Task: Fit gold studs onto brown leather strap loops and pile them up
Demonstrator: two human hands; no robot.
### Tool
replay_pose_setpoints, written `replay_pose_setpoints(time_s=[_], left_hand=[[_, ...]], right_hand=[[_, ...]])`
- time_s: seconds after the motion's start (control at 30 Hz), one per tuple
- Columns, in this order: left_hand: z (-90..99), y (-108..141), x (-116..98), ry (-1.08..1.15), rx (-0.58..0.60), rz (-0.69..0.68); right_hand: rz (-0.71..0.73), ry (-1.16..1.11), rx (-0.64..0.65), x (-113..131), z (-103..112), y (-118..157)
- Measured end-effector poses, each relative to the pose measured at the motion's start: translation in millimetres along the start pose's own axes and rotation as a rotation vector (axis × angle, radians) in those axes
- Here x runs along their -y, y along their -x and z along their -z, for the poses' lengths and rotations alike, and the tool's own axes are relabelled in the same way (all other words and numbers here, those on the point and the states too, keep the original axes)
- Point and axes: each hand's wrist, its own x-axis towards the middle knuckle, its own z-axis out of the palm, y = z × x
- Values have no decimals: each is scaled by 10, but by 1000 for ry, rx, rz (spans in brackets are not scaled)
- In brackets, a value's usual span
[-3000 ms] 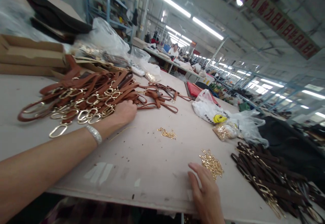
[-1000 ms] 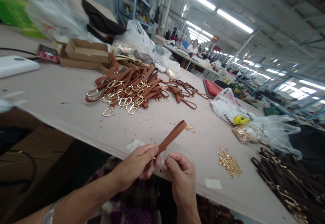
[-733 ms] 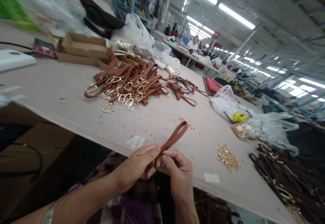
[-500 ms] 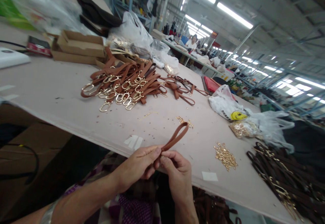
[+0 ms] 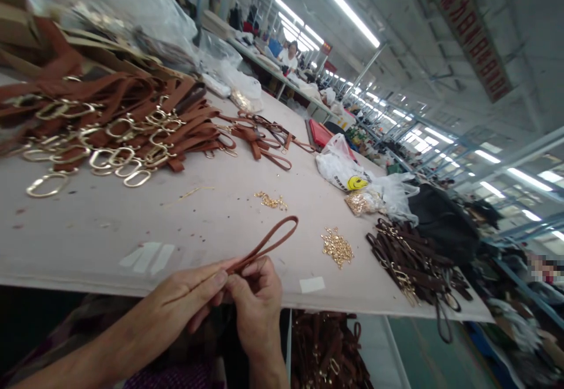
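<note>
A looped brown leather strap (image 5: 275, 238) rises from between my two hands at the table's front edge. My left hand (image 5: 200, 295) is closed on the strap's lower end, thumb on top. Beside it, my right hand (image 5: 258, 295) pinches the same end with thumb and forefinger; my fingers hide what lies between them. Behind the strap lies a small scatter of gold pieces (image 5: 272, 201), with a larger pile of gold pieces (image 5: 337, 248) to the right. Brown straps with gold clasps (image 5: 127, 124) are heaped at the left.
Dark brown straps (image 5: 414, 260) lie at the table's right end, near a smiley-face plastic bag (image 5: 343, 168). White tape (image 5: 312, 285) marks the table edge (image 5: 361, 309). More straps (image 5: 328, 348) sit below. A person (image 5: 288, 57) is at a far table.
The view has swung to the right, so the table's things appear further left. Both hands still hold the strap, and its loop looks more open and leans further right.
</note>
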Motion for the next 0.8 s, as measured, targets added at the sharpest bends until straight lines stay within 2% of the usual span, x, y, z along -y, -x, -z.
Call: replay_pose_setpoints(time_s=[0.07,0.13,0.2,0.23,0.33,0.43,0.5,0.6,0.8], left_hand=[[-24,-16,-28,-59,-4,-19],[-28,-28,-39,-61,-44,-6],[-11,-40,-35,-8,-79,18],[2,-48,-30,36,-85,36],[33,-83,-27,178,-81,109],[35,-119,-59,242,-83,169],[24,-126,-98,255,-92,173],[0,-100,-169,245,-96,144],[-35,-57,-183,238,-74,53]], right_hand=[[16,91,30,63,86,-49],[72,299,57,135,295,-164],[162,619,-17,199,637,-356],[220,847,-127,223,844,-474],[235,1089,-300,243,1458,-843],[228,1269,-297,196,1852,-1107],[231,1353,-253,157,1960,-1198],[241,1410,-184,148,2002,-1265],[249,1346,-83,278,2034,-1355]])
